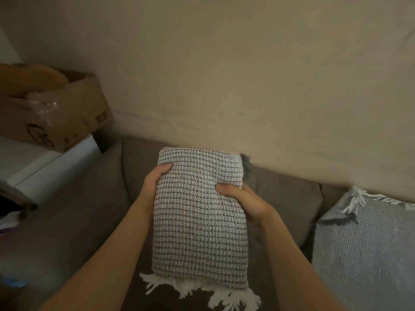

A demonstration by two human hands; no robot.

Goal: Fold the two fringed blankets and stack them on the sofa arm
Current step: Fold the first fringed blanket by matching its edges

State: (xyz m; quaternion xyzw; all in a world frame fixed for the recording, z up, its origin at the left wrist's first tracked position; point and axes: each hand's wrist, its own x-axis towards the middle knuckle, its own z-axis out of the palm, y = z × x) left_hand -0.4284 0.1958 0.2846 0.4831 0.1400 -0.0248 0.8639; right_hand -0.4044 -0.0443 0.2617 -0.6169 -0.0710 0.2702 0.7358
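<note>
Folded grey-and-white woven blanket (199,221), white fringe at its near edge, held above the brown sofa (89,209). Left hand (155,182) clasps its left edge and right hand (242,198) its right edge, thumbs on top. Pale blue fringed blanket (363,248) lies on the seat to the right, apart.

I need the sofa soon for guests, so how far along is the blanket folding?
Done: the grey-and-white woven blanket is folded into a compact rectangle, its white fringe hanging at the near end. In hand: the left hand and right hand both grip it above the sofa, not yet set down. Left: placing it on the arm, and the light blue fringed blanket on the right looks only loosely folded and isn't stacked.
</note>
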